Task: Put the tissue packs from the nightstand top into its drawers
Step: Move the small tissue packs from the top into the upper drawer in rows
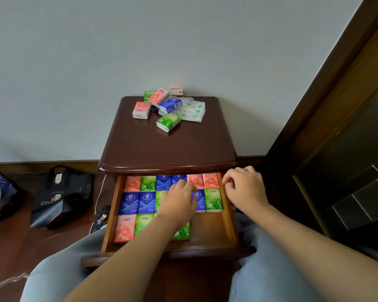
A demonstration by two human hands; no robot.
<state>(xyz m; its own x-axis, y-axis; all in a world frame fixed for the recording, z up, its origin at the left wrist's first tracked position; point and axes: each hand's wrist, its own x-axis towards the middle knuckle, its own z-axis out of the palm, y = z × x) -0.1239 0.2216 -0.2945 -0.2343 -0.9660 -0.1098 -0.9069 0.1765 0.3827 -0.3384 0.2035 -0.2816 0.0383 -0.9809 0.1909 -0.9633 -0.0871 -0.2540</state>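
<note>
The nightstand (168,147) in front of me is dark wood with a glossy, polished top, while the open drawer (227,214) I reach into is lighter, smoother orange-brown wood with a duller sheen. The tissue packs (168,120) are wrapped in shiny printed plastic film. My jeans (268,269) are soft matt pale-blue cloth, and the floor (7,247) is glossy wood.
</note>
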